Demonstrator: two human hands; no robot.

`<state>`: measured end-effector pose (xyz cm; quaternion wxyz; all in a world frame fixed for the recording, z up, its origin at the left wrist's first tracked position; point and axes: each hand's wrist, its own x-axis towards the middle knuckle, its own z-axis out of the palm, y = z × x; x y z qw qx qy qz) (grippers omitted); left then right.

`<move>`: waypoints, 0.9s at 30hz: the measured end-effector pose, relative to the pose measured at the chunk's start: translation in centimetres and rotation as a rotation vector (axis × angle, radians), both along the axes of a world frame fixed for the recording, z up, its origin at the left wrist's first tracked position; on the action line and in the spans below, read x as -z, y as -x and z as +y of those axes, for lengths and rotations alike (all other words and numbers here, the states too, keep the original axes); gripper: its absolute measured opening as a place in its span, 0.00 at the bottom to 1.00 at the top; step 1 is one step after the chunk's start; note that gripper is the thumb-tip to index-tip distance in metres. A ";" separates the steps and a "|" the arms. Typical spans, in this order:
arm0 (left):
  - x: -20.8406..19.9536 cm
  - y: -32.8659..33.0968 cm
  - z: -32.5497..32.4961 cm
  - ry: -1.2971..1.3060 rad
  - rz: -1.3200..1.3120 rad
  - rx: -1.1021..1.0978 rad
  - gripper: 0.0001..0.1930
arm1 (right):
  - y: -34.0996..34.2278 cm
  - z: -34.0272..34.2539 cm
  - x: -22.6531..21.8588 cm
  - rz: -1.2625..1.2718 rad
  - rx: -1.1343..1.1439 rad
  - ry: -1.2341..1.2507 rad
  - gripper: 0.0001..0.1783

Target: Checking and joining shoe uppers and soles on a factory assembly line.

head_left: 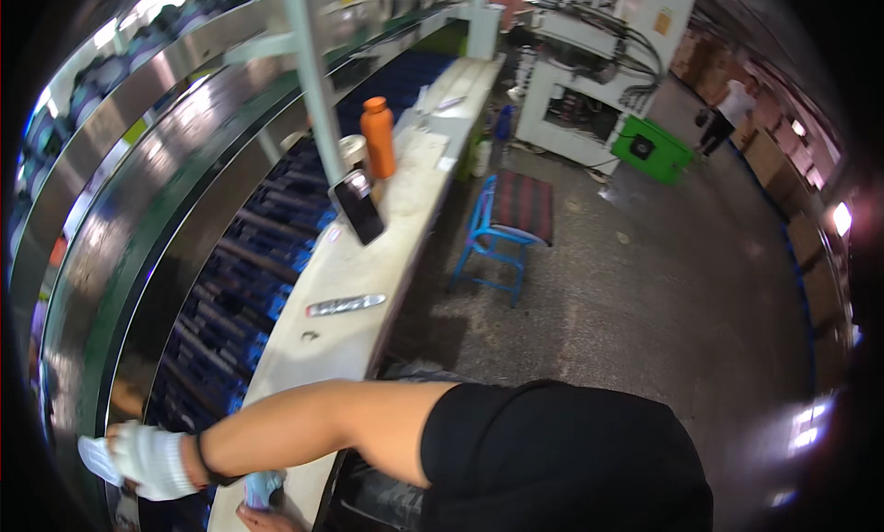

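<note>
My right arm stretches across the worktable [285, 371] to the left, with a dark band at the wrist. The right hand [152, 458] wears a white glove that leaves the fingertips bare. It is closed on a pale blue-white, flat, rounded piece [98, 459] over the conveyor side; its kind I cannot make out. At the lower edge my left hand [269, 521], only partly in view, is against a small light-blue piece [263, 488] on the worktable, and its fingers seem closed on it. Most of that hand is cut off or hidden.
On the table lie a box cutter [345, 305], a phone [357, 207] against a post, and an orange bottle [378, 136]. A roller conveyor [221, 325] runs alongside. A blue-framed stool [516, 214], a white machine [580, 90], a green bin [652, 150] and a person [732, 109] are beyond.
</note>
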<state>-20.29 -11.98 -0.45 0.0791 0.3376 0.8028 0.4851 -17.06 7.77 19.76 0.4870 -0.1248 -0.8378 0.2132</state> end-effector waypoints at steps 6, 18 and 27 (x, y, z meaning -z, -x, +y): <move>12.8 11.3 4.4 -0.689 0.428 0.634 0.30 | -32.8 -5.1 17.6 -0.410 0.564 -0.324 0.13; -2.2 -7.5 4.8 0.075 0.827 0.796 0.27 | -38.0 -7.1 19.7 -0.268 0.315 -0.070 0.09; -4.3 -10.4 10.7 0.448 0.734 0.902 0.26 | -39.1 -4.7 23.6 -0.497 0.474 0.030 0.14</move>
